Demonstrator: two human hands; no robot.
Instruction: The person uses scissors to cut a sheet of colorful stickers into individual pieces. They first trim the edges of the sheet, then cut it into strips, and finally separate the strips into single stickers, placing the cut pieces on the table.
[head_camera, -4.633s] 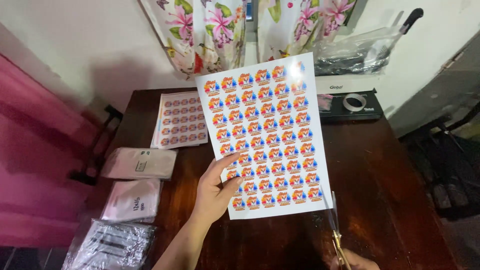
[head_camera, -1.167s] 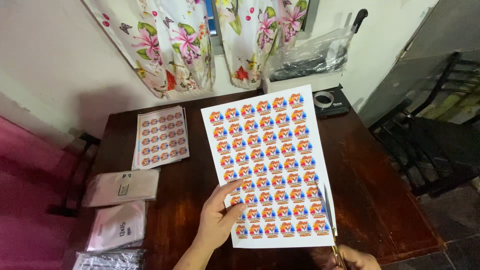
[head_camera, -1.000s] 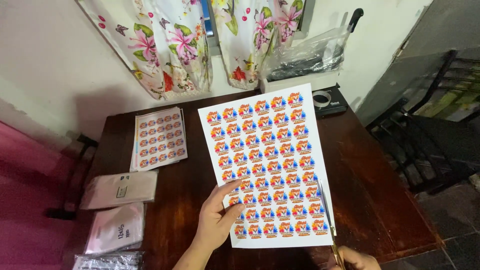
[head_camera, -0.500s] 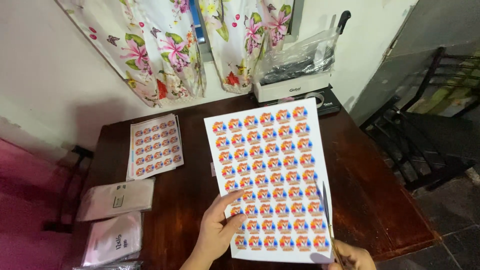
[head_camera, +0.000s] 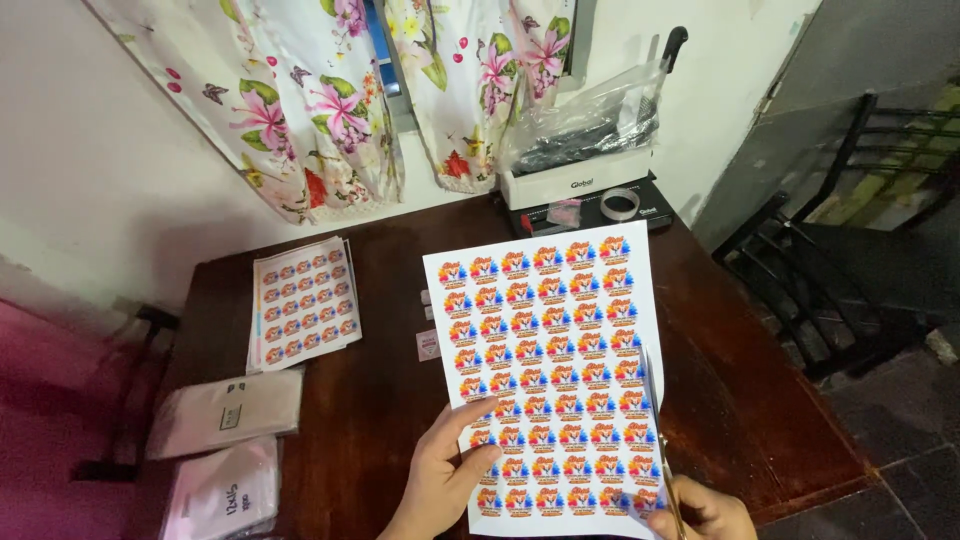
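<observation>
— What can't you make out?

— Your right hand is cut off at the bottom edge; only knuckles show, curled around the scissors, whose handles are hidden.

— And the sticker sheet?

— Held above the worktop, blades along its right edge. Your left hand pinches its lower left edge, thumb on top, fingers underneath.

White sticker sheet: rows of orange-blue-red emblems. At 12 o'clock, white curtains with pink floral print. Table: dark reddish-brown.
</observation>
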